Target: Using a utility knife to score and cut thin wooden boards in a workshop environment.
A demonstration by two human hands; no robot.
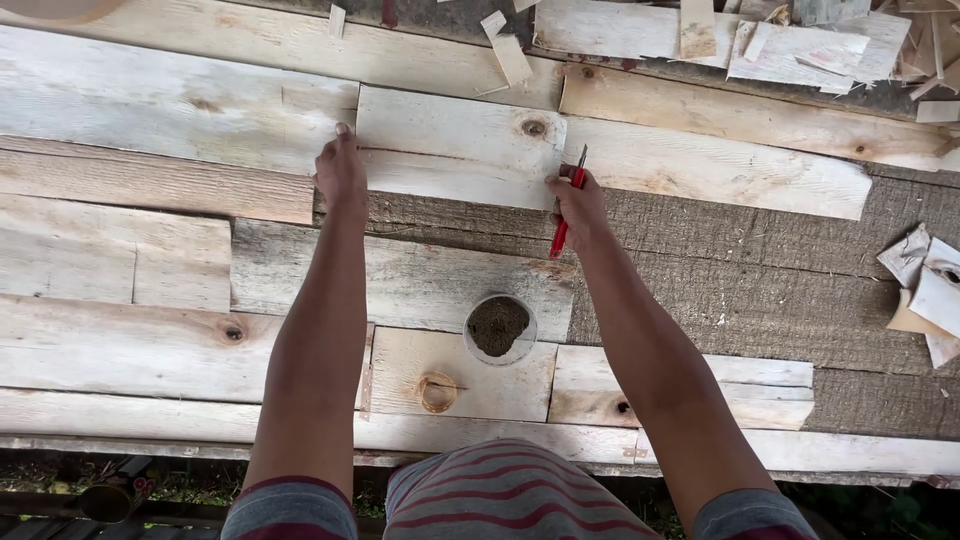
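**Inspector:** Pale weathered wood throughout. The short board lies flat in the row, butted between longer planks. Left hand rests on its left end, fingers laid flat and pressing, grasping nothing.

**Assistant:** And the right?

**Inspector:** Right hand is clenched around a red pencil, tip up against the board's right edge (possibly a marker; the tip is too small to tell).

**Assistant:** Advice for the mark?

**Inspector:** In my judgement, keep the left palm bearing down so the board cannot creep, hold the tip tight to the edge, and draw one steady line. The round hole sits nearer the body, well apart.
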